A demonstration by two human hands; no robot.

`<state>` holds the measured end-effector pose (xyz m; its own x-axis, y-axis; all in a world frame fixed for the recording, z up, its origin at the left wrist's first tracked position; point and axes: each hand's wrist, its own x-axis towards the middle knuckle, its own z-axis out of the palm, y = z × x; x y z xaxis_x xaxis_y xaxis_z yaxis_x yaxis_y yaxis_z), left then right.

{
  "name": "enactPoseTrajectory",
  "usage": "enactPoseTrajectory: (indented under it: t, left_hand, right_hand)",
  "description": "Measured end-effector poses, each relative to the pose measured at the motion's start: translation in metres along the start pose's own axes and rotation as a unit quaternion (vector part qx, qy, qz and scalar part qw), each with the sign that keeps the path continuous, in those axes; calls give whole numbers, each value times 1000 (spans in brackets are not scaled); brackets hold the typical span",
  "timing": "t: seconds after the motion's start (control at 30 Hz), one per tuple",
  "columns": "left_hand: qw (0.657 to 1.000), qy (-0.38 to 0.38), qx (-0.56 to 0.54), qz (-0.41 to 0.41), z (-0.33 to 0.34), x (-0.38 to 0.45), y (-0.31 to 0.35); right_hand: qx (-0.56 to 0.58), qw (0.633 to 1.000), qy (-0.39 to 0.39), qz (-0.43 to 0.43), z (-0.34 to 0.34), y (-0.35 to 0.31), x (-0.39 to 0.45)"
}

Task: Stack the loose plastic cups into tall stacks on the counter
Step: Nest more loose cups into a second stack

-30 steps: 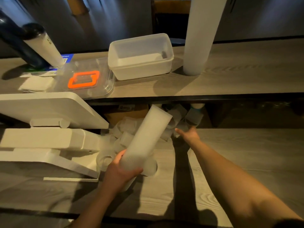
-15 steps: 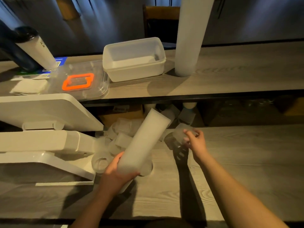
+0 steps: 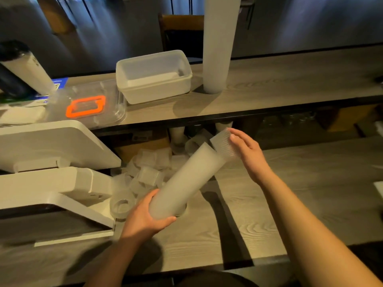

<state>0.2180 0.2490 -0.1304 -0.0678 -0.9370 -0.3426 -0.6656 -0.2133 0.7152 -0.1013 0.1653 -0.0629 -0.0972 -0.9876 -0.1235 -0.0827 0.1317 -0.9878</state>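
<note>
My left hand (image 3: 145, 216) grips the lower end of a long stack of frosted plastic cups (image 3: 184, 183), tilted up to the right above the lower counter (image 3: 290, 193). My right hand (image 3: 246, 152) holds a single ribbed clear cup (image 3: 222, 145) right at the stack's upper open end, touching or partly in it. A heap of loose cups (image 3: 145, 175) lies on the counter to the left of the stack. A tall upright stack of cups (image 3: 219, 44) stands on the upper shelf (image 3: 290, 85).
A white machine (image 3: 51, 162) takes up the left side, close to the loose cups. On the upper shelf sit a white tub (image 3: 153, 77), a clear lid with an orange frame (image 3: 87, 105) and a dark bottle (image 3: 18, 69). More cups (image 3: 178, 135) stand under the shelf.
My right hand reached into the cups under the shelf, picked up one cup and brought it to the top of the stack held by my left hand.
</note>
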Motion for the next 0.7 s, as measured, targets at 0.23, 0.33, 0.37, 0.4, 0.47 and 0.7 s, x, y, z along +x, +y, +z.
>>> enactPoseTrajectory:
  t: [0.23,0.33,0.37,0.4,0.47,0.7]
  left_hand:
    - [998,15,60,32,-7,-10,10]
    - [998,14,42,35,-8,-12,11]
    - [999,12,35,36,-9,-13,11]
    - [999,9,30,36,-9,-13,10]
    - [999,2,25,38,-10,-13,10]
    - [998,-1,-46,41,-1,1,34]
  right_hand:
    - [-74,995,-65,-7,16,-6,-12]
    - [-60,996,-65,4,33,-1,-21]
    - [-61,996,-62,9,37,2,-23]
    - [-60,996,-64,16,39,5,-23]
    - [-26,996,-68,41,41,8,-26]
    - [140,986,-30,88,50,27,-46]
